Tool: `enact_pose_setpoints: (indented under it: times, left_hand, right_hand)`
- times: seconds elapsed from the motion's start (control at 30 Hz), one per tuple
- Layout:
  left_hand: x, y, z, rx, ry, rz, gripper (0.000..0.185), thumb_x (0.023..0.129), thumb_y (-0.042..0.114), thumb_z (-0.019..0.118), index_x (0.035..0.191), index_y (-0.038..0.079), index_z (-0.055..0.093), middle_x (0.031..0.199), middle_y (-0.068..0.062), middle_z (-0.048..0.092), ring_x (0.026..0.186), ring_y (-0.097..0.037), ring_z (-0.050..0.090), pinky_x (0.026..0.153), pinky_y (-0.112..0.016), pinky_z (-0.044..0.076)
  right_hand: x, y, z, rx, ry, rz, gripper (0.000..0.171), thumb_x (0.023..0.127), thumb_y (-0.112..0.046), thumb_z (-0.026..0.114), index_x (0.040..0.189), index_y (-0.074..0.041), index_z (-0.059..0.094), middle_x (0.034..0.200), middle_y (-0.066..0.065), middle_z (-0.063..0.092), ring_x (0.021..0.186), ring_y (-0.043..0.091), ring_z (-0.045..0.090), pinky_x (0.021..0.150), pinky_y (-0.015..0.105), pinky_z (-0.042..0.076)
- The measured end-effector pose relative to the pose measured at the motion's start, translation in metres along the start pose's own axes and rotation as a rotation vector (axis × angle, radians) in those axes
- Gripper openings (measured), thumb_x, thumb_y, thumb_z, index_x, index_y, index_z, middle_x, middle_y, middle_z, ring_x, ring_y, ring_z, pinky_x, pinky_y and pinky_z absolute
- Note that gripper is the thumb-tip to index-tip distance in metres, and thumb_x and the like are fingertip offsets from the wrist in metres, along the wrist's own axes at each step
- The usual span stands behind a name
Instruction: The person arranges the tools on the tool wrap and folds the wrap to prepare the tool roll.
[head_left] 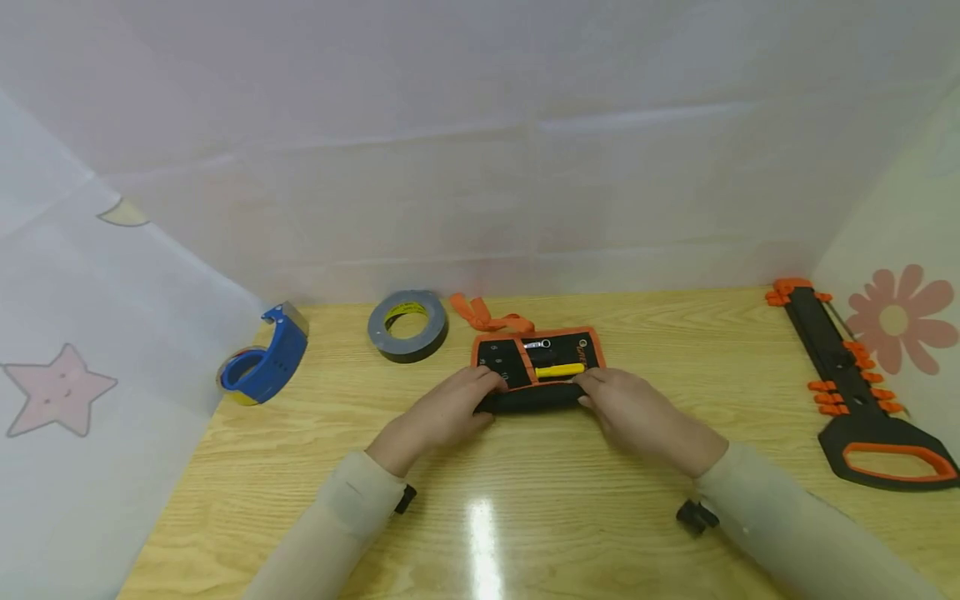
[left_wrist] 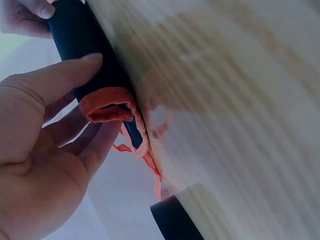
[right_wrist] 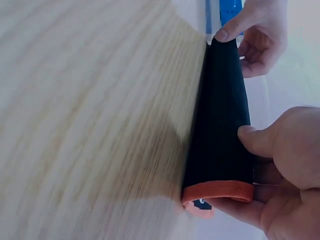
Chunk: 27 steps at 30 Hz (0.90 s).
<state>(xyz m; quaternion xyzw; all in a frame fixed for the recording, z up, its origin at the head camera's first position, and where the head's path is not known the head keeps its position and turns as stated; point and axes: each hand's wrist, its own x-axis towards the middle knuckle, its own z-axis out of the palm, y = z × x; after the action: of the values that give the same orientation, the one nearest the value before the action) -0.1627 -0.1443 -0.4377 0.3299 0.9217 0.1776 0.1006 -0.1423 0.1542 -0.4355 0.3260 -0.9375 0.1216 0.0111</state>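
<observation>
A black tool roll (head_left: 511, 351) with orange trim lies on the table, its near edge rolled up into a thick fold. A yellow handle (head_left: 561, 369) and the silver ring end of a wrench (head_left: 537, 344) show in its pockets. My left hand (head_left: 454, 406) holds the left end of the fold, thumb on the near side and fingers behind, as the left wrist view shows. At the right end, my right hand (head_left: 628, 410) grips the fold in the same way, thumb against the black cloth (right_wrist: 220, 110). Whatever lies inside the fold is hidden.
Behind the roll trails an orange strap (head_left: 483, 315). A roll of grey tape (head_left: 407, 350) lies to its left, and a blue tape dispenser (head_left: 279, 364) stands farther left. On the right lies a black and orange tool (head_left: 855, 392) with a loop handle. White sheeting (head_left: 420, 217) surrounds the table.
</observation>
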Motion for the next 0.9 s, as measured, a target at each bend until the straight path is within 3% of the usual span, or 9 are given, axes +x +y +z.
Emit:
enact_pose_setpoints:
  times: [0.2,0.33,0.47,0.57,0.73,0.9]
  left_hand:
    - [0.004,-0.003,0.001,-0.047,0.015,-0.014,0.035,0.102,0.006,0.074,0.137,0.006,0.07,0.137,-0.012,0.074,0.129,-0.032,0.069,0.111,-0.048,0.056]
    - [0.006,-0.003,0.0,-0.11,0.027,-0.06,0.032,0.104,0.009,0.072,0.136,0.008,0.073,0.135,-0.01,0.076,0.127,-0.031,0.072,0.108,-0.048,0.058]
    - [0.01,-0.003,-0.003,-0.148,0.032,-0.082,0.029,0.104,0.007,0.071,0.133,0.006,0.076,0.13,-0.011,0.078,0.122,-0.031,0.074,0.104,-0.049,0.06]
    - [0.014,-0.003,-0.005,-0.166,0.021,-0.109,0.027,0.104,0.006,0.071,0.13,0.005,0.078,0.128,-0.011,0.079,0.121,-0.032,0.075,0.103,-0.049,0.061]
    - [0.02,-0.004,-0.008,-0.208,-0.001,-0.167,0.024,0.104,0.006,0.07,0.126,0.005,0.08,0.127,-0.012,0.08,0.123,-0.032,0.074,0.105,-0.049,0.06]
    - [0.025,-0.007,-0.009,-0.242,-0.015,-0.194,0.024,0.106,0.005,0.067,0.126,0.004,0.081,0.13,-0.016,0.078,0.124,-0.033,0.073,0.103,-0.048,0.061]
  right_hand:
    - [0.0,0.005,0.002,-0.023,0.036,-0.035,0.028,0.107,-0.01,0.067,0.127,0.009,0.071,0.114,0.018,0.075,0.104,0.032,0.074,0.09,0.045,0.064]
    - [-0.002,0.008,0.008,-0.059,0.111,-0.039,0.026,0.107,-0.011,0.068,0.126,0.006,0.073,0.12,0.018,0.069,0.108,0.032,0.065,0.091,0.043,0.061]
    - [-0.001,0.01,0.012,-0.096,0.188,-0.031,0.026,0.105,-0.014,0.071,0.124,0.003,0.076,0.117,0.015,0.065,0.102,0.029,0.056,0.087,0.042,0.053]
    - [-0.001,0.01,0.012,-0.114,0.217,-0.026,0.029,0.104,-0.015,0.074,0.125,0.006,0.075,0.111,0.014,0.068,0.097,0.028,0.059,0.085,0.042,0.053]
    - [-0.003,0.007,0.009,-0.13,0.202,-0.015,0.036,0.099,-0.017,0.08,0.125,0.006,0.069,0.113,0.017,0.074,0.1,0.031,0.07,0.091,0.045,0.061]
    - [-0.003,0.003,0.007,-0.184,0.163,-0.028,0.043,0.091,-0.017,0.089,0.123,0.004,0.068,0.116,0.018,0.073,0.102,0.033,0.069,0.092,0.047,0.061]
